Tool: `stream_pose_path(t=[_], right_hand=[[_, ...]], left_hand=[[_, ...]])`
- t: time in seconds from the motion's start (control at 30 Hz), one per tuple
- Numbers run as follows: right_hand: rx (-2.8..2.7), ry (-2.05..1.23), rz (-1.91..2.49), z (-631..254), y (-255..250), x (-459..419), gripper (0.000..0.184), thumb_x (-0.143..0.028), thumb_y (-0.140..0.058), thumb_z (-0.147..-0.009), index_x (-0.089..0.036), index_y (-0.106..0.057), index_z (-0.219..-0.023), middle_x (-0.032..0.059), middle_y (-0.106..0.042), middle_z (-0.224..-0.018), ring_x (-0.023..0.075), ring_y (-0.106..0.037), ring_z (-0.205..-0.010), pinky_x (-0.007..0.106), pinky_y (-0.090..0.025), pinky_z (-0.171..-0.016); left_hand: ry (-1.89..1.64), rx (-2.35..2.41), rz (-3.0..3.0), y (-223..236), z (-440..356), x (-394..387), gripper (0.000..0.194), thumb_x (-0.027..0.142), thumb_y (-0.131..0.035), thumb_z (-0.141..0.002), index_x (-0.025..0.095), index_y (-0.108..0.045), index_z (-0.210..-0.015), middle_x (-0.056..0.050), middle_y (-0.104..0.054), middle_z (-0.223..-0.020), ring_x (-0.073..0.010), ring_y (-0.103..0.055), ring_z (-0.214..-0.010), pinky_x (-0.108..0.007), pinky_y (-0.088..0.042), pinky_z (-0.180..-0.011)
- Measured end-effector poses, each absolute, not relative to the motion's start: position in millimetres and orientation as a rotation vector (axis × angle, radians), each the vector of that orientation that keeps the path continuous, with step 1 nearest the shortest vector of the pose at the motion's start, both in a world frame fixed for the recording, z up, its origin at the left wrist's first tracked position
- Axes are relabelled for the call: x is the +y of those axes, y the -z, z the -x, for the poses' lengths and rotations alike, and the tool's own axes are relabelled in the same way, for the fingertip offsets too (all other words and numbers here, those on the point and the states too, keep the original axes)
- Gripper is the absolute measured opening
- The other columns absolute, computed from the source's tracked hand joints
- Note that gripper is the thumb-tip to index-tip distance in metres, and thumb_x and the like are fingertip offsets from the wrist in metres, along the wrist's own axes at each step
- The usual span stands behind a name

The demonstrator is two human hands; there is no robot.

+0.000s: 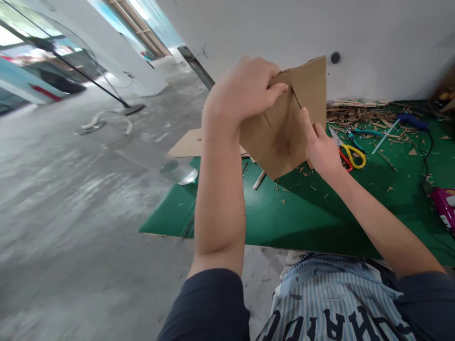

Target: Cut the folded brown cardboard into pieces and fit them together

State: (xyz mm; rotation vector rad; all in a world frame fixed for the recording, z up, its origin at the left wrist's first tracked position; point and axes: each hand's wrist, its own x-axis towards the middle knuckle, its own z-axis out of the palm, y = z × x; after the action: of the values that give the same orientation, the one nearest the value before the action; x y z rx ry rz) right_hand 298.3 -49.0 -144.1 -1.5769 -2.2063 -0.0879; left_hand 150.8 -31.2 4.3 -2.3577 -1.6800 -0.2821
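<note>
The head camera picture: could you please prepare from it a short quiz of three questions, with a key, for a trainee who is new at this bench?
1. True or false: the scissors lie on the green table, to the right of the held cardboard in the picture.
2. Which colours do the handles of the scissors have? A) black and white B) yellow and red C) both blue
3. Which hand has its thumb against the held cardboard, near the upper edge?

Key
1: True.
2: B.
3: The left hand.
</note>
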Motion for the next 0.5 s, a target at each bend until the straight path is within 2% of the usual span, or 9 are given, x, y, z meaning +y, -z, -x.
stream_pose_path(t=[0.13, 0.27, 0.4, 0.5], right_hand=[[-2.202, 0.093, 1.561, -298, 142, -50, 0.078, -0.003, -0.020, -0.092, -0.024, -0.017, -0.167, 0.0138, -0.058, -0.118, 0.0175, -0.053, -0.074, 0.032, -0.051, -0.072], [-2.191, 0.011, 1.537, -295, 128, -51, 0.078, -0.002, -0.026, -0.092, -0.022, -0.018, -0.167, 0.0137, -0.060, -0.118, 0.0185, -0.058, -0.082, 0.034, -0.052, -0.080], [-2.210, -0.043, 1.525, -293, 99, -51, 0.076, -0.002, -0.030, -0.093, -0.018, -0.019, -0.166, 0.0142, -0.060, -0.117, 0.0215, -0.063, -0.095, 0.036, -0.052, -0.088], [-2.261, -0.037, 1.561, -290, 82, -48, 0.076, -0.001, -0.028, -0.094, -0.016, -0.014, -0.167, 0.0138, -0.058, -0.117, 0.0238, -0.064, -0.103, 0.039, -0.052, -0.092]], left_hand=[[0.275, -1.669, 2.357, -4, -151, -31, 0.020, 0.026, -0.047, -0.091, 0.020, -0.049, -0.072, -0.010, -0.061, -0.076, -0.0255, -0.059, -0.080, -0.035, -0.023, -0.064], [0.223, -1.695, 2.305, -4, -149, -29, 0.023, 0.026, -0.045, -0.093, 0.014, -0.064, -0.088, -0.016, -0.071, -0.093, -0.0284, -0.063, -0.089, -0.036, -0.026, -0.065], [0.209, -1.710, 2.281, -3, -148, -31, 0.026, 0.029, -0.044, -0.094, 0.017, -0.068, -0.093, -0.013, -0.072, -0.094, -0.0265, -0.063, -0.088, -0.036, -0.030, -0.066], [0.237, -1.715, 2.253, -2, -149, -34, 0.030, 0.031, -0.043, -0.097, 0.016, -0.069, -0.100, -0.014, -0.071, -0.097, -0.0288, -0.063, -0.090, -0.036, -0.033, -0.069]])
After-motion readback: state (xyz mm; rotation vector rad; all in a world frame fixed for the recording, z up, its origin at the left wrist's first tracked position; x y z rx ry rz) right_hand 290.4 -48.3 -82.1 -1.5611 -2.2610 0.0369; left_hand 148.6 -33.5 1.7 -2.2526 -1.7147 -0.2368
